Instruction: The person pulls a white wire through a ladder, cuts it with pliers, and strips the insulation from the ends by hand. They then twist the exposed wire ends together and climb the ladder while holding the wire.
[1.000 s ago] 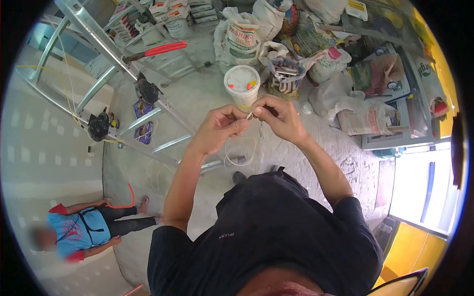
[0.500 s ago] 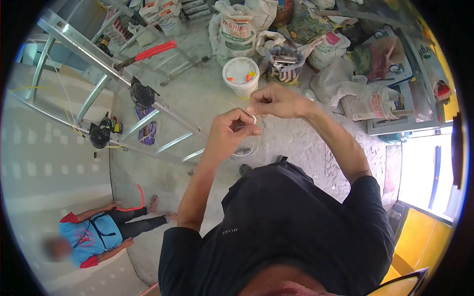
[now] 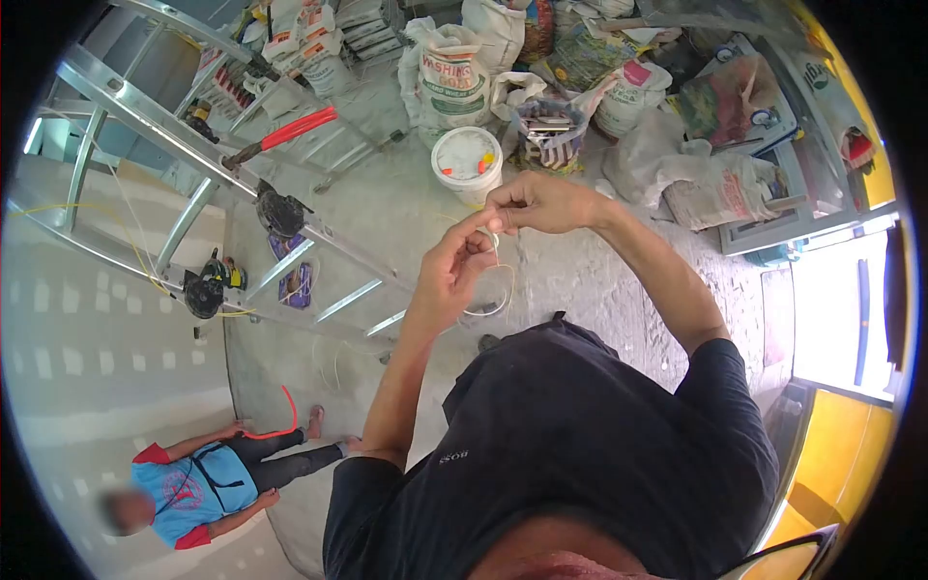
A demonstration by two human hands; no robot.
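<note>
A thin white wire [image 3: 497,242] runs between my two hands, and a loop of it hangs below the fingers. My left hand [image 3: 454,266] is closed on the wire, with its index finger raised to meet the right fingertips. From the right side, my right hand [image 3: 546,204] pinches the wire between thumb and fingers. The fingertips of both hands touch or nearly touch. They cover part of the wire, so its end cannot be made out.
An aluminium ladder [image 3: 159,126] with black hinges slants across the left. Beyond my hands stand a white bucket [image 3: 468,179], a printed sack [image 3: 452,82] and other bags. A co-worker in a blue shirt [image 3: 198,488] stands lower left, holding a red tube [image 3: 293,411].
My left fingers have shifted up against the right fingertips and opened out a little. More of the hanging wire loop shows. The view has shifted slightly.
</note>
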